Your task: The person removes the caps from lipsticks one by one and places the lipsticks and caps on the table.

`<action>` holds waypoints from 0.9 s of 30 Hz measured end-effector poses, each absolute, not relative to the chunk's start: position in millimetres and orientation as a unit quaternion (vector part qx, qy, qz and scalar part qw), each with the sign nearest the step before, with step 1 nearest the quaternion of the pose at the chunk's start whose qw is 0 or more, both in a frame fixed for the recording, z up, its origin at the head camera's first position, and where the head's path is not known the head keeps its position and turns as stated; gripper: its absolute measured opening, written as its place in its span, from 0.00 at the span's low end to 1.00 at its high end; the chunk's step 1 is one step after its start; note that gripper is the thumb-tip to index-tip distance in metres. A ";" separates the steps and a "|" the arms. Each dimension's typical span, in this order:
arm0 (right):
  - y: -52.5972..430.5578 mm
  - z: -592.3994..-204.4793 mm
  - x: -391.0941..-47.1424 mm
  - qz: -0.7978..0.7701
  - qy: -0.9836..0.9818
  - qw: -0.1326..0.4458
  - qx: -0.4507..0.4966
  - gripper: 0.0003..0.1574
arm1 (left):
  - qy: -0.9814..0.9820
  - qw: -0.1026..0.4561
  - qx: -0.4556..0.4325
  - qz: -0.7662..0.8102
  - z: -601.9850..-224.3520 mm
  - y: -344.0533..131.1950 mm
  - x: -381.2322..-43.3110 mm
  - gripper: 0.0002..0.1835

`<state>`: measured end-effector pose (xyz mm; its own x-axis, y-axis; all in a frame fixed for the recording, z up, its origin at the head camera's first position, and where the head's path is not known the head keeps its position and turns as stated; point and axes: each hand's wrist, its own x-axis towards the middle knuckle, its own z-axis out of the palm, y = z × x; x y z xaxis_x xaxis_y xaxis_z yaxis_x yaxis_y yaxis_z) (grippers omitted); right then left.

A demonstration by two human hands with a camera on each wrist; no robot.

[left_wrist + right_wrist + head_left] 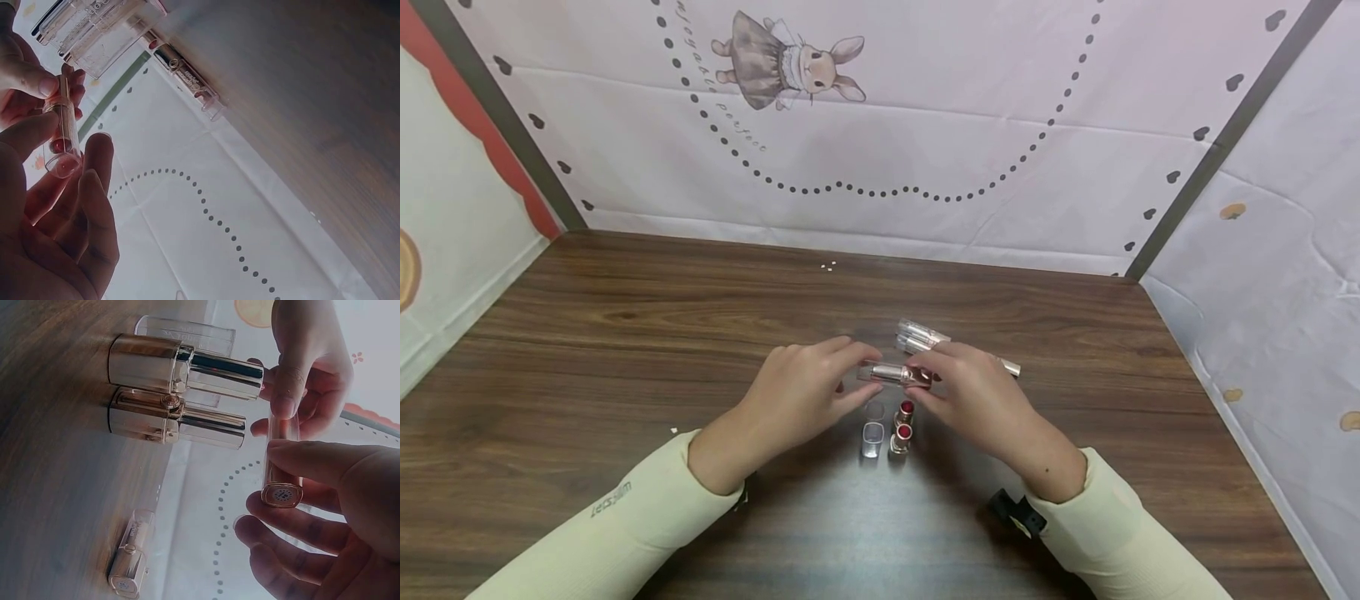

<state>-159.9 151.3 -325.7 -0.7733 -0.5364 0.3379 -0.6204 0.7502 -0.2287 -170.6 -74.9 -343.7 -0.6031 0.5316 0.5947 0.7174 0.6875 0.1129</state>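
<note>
"So, finger state?"

"Left hand point(797, 387) pinches the cap point(64, 167) of the lipstick point(889, 374), right hand point(976, 396) its base point(282, 495), above the table point(625, 333)."

"Faults?"

"A crooked pull could smear the red tip point(60, 145); a low hand could topple the two open lipsticks point(901, 440) nearby."

"Containers?"

"The held cap encloses the tip. Two loose caps point(872, 442), apparently empty, stand beside the open lipsticks; capped lipsticks point(917, 337) lie beyond."

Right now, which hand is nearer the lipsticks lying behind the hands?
Right. The right hand is just in front of the lying lipsticks, partly hiding them; the left hand is farther away, to their left.
</note>
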 end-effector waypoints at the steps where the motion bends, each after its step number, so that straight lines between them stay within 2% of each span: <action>1: 151.0 -325.7 -159.7 0.165 -0.926 0.130 0.314 0.14 | -0.878 0.270 -0.356 -0.174 -343.9 -74.7 -170.6 0.16; 16: 147.2 -326.6 -158.0 0.154 -0.919 0.156 0.326 0.13 | -0.874 0.269 -0.367 -0.173 -342.6 -71.7 -168.4 0.14; 27: 148.2 -328.3 -158.3 0.158 -0.924 0.140 0.320 0.12 | -0.881 0.263 -0.358 -0.161 -343.8 -71.8 -167.6 0.14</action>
<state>-158.3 148.2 -328.3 -0.7559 -0.5469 0.3599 -0.6353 0.7454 -0.2018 -167.6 -71.8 -343.8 -0.6057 0.5454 0.5793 0.7153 0.6922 0.0961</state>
